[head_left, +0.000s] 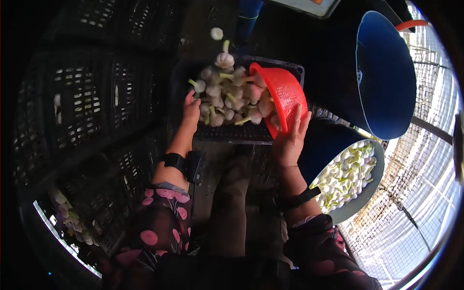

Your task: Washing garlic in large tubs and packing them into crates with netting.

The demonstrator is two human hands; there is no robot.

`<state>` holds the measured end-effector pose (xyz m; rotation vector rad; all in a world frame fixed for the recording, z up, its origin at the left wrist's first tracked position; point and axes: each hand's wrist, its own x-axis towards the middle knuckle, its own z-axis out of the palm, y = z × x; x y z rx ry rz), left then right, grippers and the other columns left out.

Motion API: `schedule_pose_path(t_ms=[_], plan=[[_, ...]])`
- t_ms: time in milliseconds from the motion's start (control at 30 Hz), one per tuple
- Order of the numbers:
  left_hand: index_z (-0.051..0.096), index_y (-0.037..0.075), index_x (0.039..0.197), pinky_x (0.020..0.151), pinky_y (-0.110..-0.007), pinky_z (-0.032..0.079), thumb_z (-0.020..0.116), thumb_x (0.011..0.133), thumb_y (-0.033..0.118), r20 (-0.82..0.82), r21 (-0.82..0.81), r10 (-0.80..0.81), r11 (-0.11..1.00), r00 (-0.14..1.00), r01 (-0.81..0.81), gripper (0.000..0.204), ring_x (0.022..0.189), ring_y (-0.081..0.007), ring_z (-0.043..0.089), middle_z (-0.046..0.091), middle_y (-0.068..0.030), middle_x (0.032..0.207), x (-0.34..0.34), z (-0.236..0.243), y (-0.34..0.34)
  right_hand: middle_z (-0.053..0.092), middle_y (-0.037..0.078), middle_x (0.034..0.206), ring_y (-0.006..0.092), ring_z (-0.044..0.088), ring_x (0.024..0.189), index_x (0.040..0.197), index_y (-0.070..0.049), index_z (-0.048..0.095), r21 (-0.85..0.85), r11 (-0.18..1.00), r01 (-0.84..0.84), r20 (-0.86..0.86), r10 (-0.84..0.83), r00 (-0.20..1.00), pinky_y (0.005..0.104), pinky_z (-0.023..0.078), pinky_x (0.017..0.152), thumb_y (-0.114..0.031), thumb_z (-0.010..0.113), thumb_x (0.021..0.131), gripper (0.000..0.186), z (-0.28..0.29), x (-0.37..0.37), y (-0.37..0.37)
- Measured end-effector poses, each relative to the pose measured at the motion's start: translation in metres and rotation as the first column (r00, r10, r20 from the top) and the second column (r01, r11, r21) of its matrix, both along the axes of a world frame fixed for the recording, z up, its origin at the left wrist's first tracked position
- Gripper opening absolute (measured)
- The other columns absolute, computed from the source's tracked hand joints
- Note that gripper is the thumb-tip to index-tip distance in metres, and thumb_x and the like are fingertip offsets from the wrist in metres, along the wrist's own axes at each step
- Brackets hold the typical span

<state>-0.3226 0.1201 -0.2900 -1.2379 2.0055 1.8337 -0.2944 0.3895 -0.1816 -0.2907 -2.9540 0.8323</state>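
My right hand [290, 140] grips the outside of a red plastic bowl [287, 92], which lies tipped on its side in a black crate [229, 136]. A heap of garlic bulbs [227, 96] with short cut stalks fills the crate and reaches into the bowl's mouth. My left hand [191, 110] is at the heap's left side, fingers curled; what they hold is hidden among the bulbs. Above the heap are a bulb with an upright stalk [224, 60] and a small pale bulb [216, 33] apart from the others.
Stacked black crates [82, 121] line the left side, with garlic [72, 217] at lower left. A large blue barrel [386, 77] stands at upper right; below it a tilted barrel [343, 174] holds many trimmed bulbs. Bright mesh walling [420, 193] is at far right.
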Motion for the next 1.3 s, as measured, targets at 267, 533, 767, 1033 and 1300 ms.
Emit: schedule_pose_path(t_ms=[267, 533, 767, 1033, 1300], plan=[[0.048, 0.009, 0.127, 0.094, -0.035, 0.038, 0.054, 0.079, 0.000, -0.073, -0.132, -0.062, 0.990, 0.995, 0.052, 0.049, 0.113, -0.0266, 0.049, 0.054, -0.0182, 0.119, 0.052, -0.027, 0.001, 0.044, 0.021, 0.131, 0.0415, 0.043, 0.120, 0.126, -0.010, 0.051, 0.059, 0.992, -0.115, -0.283, 0.127, 0.951, 0.0420, 0.043, 0.095, 0.009, 0.052, 0.071, 0.058, -0.002, -0.026, 0.016], [0.040, 0.004, 0.132, 0.093, -0.028, 0.038, 0.050, 0.081, -0.007, -0.172, -0.418, -0.401, 0.857, 0.900, 0.302, 0.052, 0.110, -0.0177, 0.049, 0.050, -0.0131, 0.123, 0.053, -0.029, 0.063, 0.048, 0.019, 0.128, 0.0386, 0.047, 0.118, 0.123, -0.007, 0.053, -0.018, 0.991, -0.131, -0.574, 0.097, 0.813, 0.0416, 0.041, 0.097, 0.005, 0.062, 0.070, 0.055, 0.018, -0.050, 0.044], [0.041, 0.001, 0.128, 0.087, -0.028, 0.044, 0.051, 0.081, -0.004, -0.328, -0.096, -0.456, 0.887, 0.827, 0.451, 0.049, 0.102, -0.0180, 0.052, 0.050, -0.0119, 0.121, 0.069, 0.040, 0.207, 0.051, 0.015, 0.124, 0.0259, 0.056, 0.106, 0.121, 0.007, 0.047, -0.800, 0.441, 0.407, 0.005, -0.673, 0.739, 0.0360, 0.047, 0.090, 0.012, 0.046, 0.076, 0.045, 0.027, 0.046, 0.172], [0.051, -0.001, 0.118, 0.089, -0.029, 0.045, 0.047, 0.084, -0.003, -0.349, -0.133, -0.843, 0.477, 0.409, 0.869, 0.034, 0.101, -0.0195, 0.058, 0.058, -0.0124, 0.108, 0.116, 0.102, 0.370, 0.059, 0.013, 0.106, 0.0236, 0.059, 0.093, 0.117, 0.003, 0.048, -0.444, 0.346, 0.827, -0.092, -0.935, 0.342, 0.0310, 0.046, 0.081, 0.004, 0.049, 0.073, 0.044, 0.066, 0.265, 0.375], [0.029, 0.007, 0.138, 0.103, -0.037, 0.030, 0.062, 0.079, 0.029, -0.033, -0.073, -0.749, 0.663, 0.662, 0.745, 0.071, 0.126, -0.0348, 0.035, 0.034, -0.0242, 0.136, 0.135, -0.032, 0.472, 0.049, 0.025, 0.121, 0.0401, 0.050, 0.109, 0.137, -0.007, 0.031, 0.366, 0.511, 0.778, -0.022, -0.831, 0.556, 0.0444, 0.038, 0.095, -0.010, 0.053, 0.073, 0.068, -0.028, 0.292, 0.464]])
